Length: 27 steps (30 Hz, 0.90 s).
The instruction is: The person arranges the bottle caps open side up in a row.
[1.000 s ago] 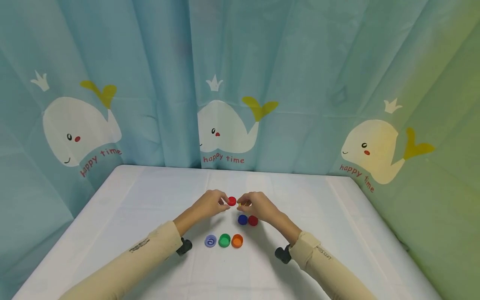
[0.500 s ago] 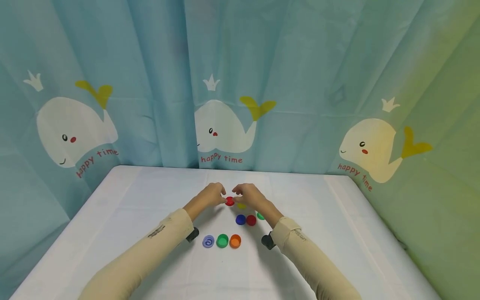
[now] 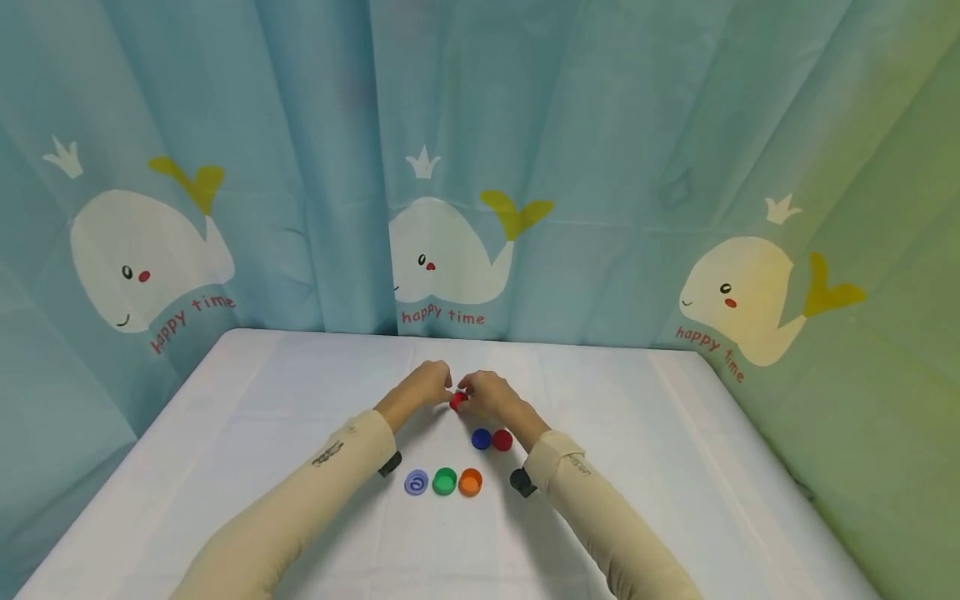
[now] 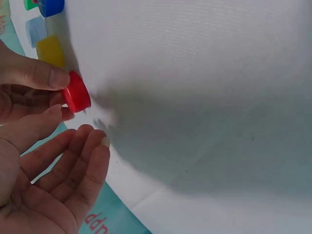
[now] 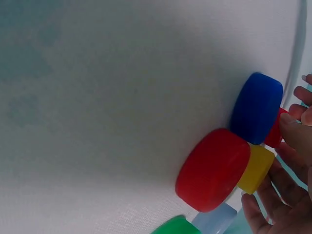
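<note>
While the right hand (image 3: 492,395) is pinching the far red cap (image 4: 78,92) between thumb and fingers, the left hand (image 4: 53,180) is hanging right beside it, fingers loosely extended, and I can't tell if its thumb is touching anything. That cap is sitting tilted at the left end of the back row; whether its edge is meeting the white table (image 3: 300,375), no idea. My worry: the right thumb's pressing close to the rim, so a slip could send it rolling, and with the left thumb crowding in, one bump could do the same. Also, the yellow cap (image 5: 256,169) is sitting just beside the right fingers, so a careless sweep could shove it. Nearer the person, a blue cap (image 3: 482,439) and a second red cap (image 3: 502,440) are kinda blocking any low pull straight back. Purple (image 3: 416,482), green (image 3: 445,482) and orange caps (image 3: 470,482) are sitting well clear up front.
</note>
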### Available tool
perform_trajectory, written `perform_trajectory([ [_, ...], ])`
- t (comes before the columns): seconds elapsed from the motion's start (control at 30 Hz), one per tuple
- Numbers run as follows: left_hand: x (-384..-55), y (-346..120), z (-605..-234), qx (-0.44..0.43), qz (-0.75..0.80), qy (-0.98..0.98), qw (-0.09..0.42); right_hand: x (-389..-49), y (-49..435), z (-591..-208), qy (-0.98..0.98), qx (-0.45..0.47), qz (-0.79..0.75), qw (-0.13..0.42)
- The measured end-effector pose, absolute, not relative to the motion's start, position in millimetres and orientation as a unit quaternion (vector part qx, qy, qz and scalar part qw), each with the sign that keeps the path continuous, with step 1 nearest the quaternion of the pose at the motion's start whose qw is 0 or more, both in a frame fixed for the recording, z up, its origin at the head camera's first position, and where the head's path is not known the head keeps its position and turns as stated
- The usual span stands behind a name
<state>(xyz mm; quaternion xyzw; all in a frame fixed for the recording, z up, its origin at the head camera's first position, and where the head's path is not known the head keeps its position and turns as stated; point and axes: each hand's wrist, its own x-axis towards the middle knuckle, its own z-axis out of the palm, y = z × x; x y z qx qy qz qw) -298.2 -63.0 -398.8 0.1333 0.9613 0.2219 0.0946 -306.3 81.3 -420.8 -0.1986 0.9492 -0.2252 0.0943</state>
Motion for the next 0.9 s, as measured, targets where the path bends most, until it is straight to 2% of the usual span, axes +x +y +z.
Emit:
perform_trajectory([
  [0.23, -295.4, -63.3, -404.3, 0.127, 0.225, 0.958, 0.123, -302.6, 80.8, -422.2, 0.956, -0.214, -0.186, 0.076],
  [0.33, -296.1, -65.0, -404.5, 0.128, 0.225, 0.958, 0.119, -302.5, 80.5, -421.9, 0.956, -0.226, -0.176, 0.068],
  [0.47, -295.3, -68.0, -403.4, 0.131, 0.218, 0.960, 0.113, -303.7, 81.0, -422.2, 0.950, -0.247, -0.180, 0.060],
  [0.7, -292.9, -68.3, -400.4, 0.132, 0.240, 0.952, 0.138, -302.5, 85.7, -425.3, 0.947, -0.235, -0.209, 0.063],
  [0.9, -292.2, -70.6, -402.9, 0.124, 0.272, 0.946, 0.126, -300.2, 89.0, -423.2, 0.955, -0.221, -0.195, 0.023],
])
